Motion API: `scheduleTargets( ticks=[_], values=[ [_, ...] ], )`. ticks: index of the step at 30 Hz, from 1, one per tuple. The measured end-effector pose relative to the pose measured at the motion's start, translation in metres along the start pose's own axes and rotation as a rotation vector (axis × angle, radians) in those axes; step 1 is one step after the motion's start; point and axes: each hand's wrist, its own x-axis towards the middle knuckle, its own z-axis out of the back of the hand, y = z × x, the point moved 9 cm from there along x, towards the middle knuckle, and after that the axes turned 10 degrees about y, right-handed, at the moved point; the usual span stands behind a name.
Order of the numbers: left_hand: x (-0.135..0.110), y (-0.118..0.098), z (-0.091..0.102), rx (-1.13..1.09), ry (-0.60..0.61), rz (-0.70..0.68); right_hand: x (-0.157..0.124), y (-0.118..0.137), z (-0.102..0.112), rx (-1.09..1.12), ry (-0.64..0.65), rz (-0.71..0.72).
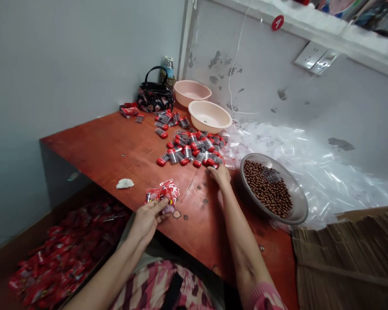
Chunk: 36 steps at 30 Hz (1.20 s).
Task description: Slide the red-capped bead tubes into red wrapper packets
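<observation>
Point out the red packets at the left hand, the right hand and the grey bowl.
Red packets (163, 192): head view, on their printed faces.
Right hand (222, 176): head view, on the back of the hand.
Grey bowl (294, 185): head view, on its inner wall.

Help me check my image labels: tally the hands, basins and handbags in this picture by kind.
Hands: 2 (left hand, right hand)
Basins: 3 (pink basin, cream basin, grey basin holding brown balls)
Handbags: 1 (dark floral handbag)
Total: 6
</observation>
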Motion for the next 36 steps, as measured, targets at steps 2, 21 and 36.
scheduleTargets(
  ticks=[2, 21, 36],
  values=[
    [0.001, -0.001, 0.001, -0.107, -0.024, -0.023, -0.009, 0.008, -0.004, -0.003, 0.012, 0.081],
    [0.005, 0.002, -0.012, -0.477, -0.029, -0.059, -0.185, 0.046, -0.087, 0.873, 0.405, 0.475],
    [-0.002, -0.016, -0.03, -0.073, 0.201, -0.167, -0.179, 0.039, -0.09, 0.922, 0.374, 0.458]
  ],
)
